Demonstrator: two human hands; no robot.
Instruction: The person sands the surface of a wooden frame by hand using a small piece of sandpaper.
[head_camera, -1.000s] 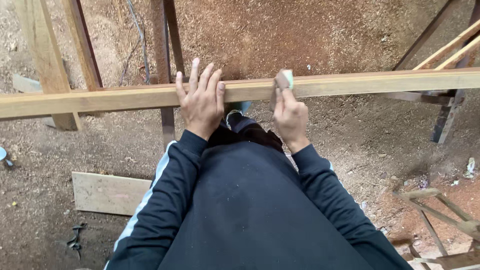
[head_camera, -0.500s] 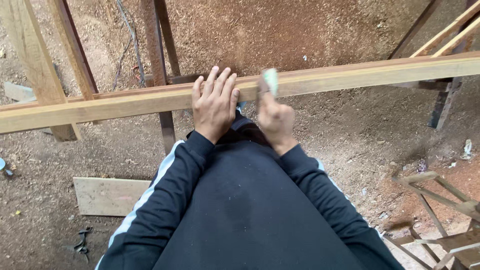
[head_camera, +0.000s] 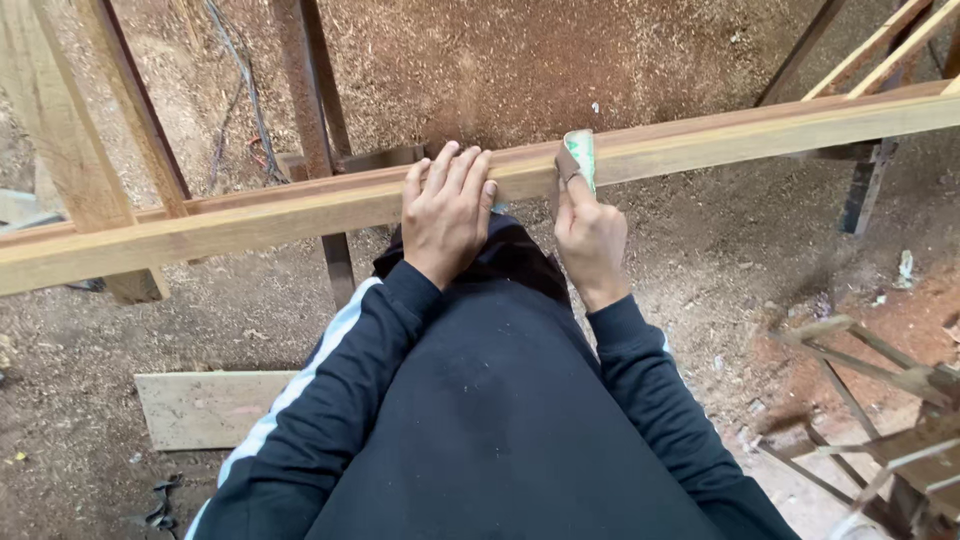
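A long pale wooden beam (head_camera: 250, 215) runs across the view from lower left to upper right. My left hand (head_camera: 445, 210) lies flat on top of it, fingers together and draped over its far edge. Just to the right, my right hand (head_camera: 588, 228) grips a folded piece of sandpaper (head_camera: 580, 155) with a green back and presses it against the beam's near face. Both arms wear dark blue sleeves, the left with a white stripe.
The ground is covered in reddish sawdust. Upright wooden posts (head_camera: 310, 110) and a slanted plank (head_camera: 110, 130) stand behind the beam. A flat board (head_camera: 205, 408) lies on the ground at lower left. A wooden frame (head_camera: 880, 390) sits at lower right.
My right hand has slid the sandpaper left along the beam, closer to my left hand, then slightly back to the right. My left hand's fingers have closed together. The view has shifted a little.
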